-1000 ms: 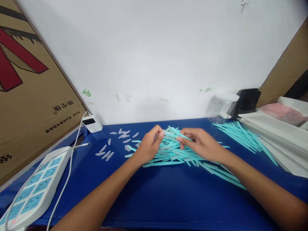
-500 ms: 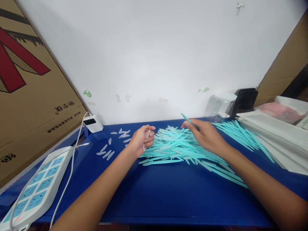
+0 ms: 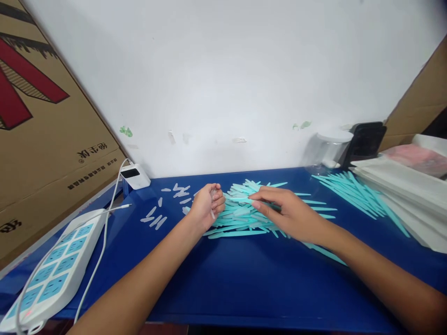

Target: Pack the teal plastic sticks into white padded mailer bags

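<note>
Blue tabletop (image 3: 216,288) carries heaped turquoise strips (image 3: 240,213). Beside them the left hand (image 3: 205,204) curls round a translucent sliver (image 3: 212,213); the right hand (image 3: 288,211) is over them — pinching one or not, I can't tell.

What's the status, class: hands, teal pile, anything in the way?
Left hand: curled round a pale strip. Right hand: fingertips at the teal pile, hold unclear. Power strip: off left, not in the way.

Shown: two hands, left hand (image 3: 208,204) and right hand (image 3: 284,211); two heaps of turquoise strips (image 3: 240,215), overlapping beyond count; roughly a dozen loose pale slips (image 3: 161,223); one power strip (image 3: 77,270), eight blue sockets (image 3: 64,264); one lidded jar (image 3: 331,148).
</note>
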Action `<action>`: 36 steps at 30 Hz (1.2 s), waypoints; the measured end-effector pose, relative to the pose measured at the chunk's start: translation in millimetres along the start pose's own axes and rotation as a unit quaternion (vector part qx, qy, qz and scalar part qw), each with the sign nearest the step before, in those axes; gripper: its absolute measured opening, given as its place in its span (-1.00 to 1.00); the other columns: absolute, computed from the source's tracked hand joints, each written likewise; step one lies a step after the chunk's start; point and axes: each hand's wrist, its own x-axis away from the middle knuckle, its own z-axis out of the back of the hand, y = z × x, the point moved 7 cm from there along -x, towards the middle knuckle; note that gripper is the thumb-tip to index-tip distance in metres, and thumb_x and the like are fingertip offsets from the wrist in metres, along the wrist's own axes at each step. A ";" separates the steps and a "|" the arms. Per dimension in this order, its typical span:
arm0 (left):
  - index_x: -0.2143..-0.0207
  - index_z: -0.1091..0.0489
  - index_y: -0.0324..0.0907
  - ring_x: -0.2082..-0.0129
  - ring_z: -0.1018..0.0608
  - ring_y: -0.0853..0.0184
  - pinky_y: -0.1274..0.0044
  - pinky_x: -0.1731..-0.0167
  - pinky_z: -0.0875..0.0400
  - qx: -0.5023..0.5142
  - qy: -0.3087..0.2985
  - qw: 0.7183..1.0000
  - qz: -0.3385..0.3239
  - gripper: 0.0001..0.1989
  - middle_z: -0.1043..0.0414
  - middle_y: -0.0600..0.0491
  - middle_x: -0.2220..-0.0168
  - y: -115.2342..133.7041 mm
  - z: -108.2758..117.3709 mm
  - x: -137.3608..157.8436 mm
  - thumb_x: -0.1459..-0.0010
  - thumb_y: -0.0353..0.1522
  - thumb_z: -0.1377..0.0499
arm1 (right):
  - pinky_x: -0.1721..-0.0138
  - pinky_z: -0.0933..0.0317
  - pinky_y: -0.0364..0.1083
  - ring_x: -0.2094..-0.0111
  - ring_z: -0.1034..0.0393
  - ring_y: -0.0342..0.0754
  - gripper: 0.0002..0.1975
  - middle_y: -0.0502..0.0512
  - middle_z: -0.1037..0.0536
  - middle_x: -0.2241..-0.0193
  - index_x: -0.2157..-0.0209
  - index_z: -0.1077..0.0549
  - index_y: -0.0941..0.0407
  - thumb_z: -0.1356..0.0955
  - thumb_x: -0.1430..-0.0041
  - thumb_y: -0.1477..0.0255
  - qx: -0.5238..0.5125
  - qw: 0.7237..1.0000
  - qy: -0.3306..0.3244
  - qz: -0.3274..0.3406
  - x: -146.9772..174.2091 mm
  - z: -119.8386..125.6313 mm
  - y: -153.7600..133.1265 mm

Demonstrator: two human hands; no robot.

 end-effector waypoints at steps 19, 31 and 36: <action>0.33 -0.17 -0.12 0.74 -0.10 0.49 0.63 0.74 -0.06 0.007 -0.025 0.999 -0.036 -0.90 -0.02 0.25 0.59 -34.9 -27.0 22.0 -0.28 -0.35 -0.04 | 0.47 -0.04 -0.15 0.52 -0.10 -0.16 -0.78 -0.07 -0.33 0.54 0.26 -0.58 0.07 -0.40 -0.30 0.22 -0.080 0.996 0.005 -0.035 6.1 -44.4 -16.3; 0.36 -0.25 -0.16 0.67 0.04 0.55 0.65 0.71 0.14 -0.204 -0.142 0.962 -0.115 -0.59 -0.02 0.25 0.56 -25.9 -42.4 31.2 -0.29 -0.02 -0.21 | 0.50 0.08 -0.13 0.55 0.10 -0.18 -0.62 -0.16 0.02 0.60 0.42 -0.48 0.11 -0.44 -0.21 0.07 -0.119 0.963 0.207 -0.126 6.6 8.8 16.1; 0.25 -0.41 -0.18 0.65 -0.01 0.52 0.63 0.66 0.12 -0.259 -0.143 0.936 -0.189 -0.61 -0.03 0.23 0.59 -21.7 -49.7 37.3 -0.26 -0.01 -0.25 | 0.50 0.09 -0.13 0.55 0.12 -0.19 -0.55 -0.17 0.02 0.61 0.46 -0.45 0.11 -0.45 -0.17 0.01 -0.132 0.965 0.185 -0.131 3.9 5.4 16.9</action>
